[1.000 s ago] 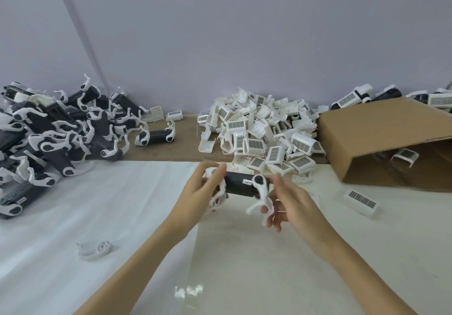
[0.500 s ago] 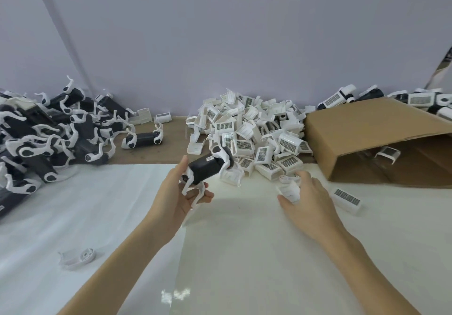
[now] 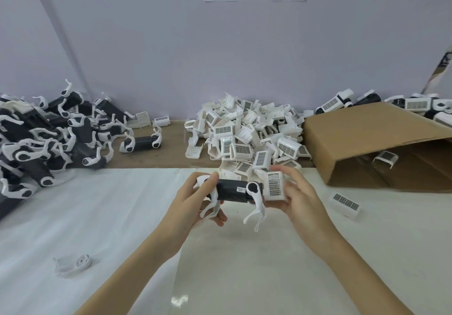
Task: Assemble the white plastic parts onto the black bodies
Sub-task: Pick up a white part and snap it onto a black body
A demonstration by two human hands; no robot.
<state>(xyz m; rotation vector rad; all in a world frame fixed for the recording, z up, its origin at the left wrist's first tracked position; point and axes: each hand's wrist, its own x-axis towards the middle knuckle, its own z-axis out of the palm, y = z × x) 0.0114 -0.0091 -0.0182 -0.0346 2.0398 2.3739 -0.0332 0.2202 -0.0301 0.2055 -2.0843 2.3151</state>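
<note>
Left hand grips black body, right hand pinches white cap against its right end; skewed seating could jam the cap or snag the white arm.

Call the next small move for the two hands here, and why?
Probably slide the white cap leftward onto the right end of the black body. The right hand holds the cap against that end, seemingly not seated yet, while the left hand grips the body's other end, steadying it level above the table.
</note>
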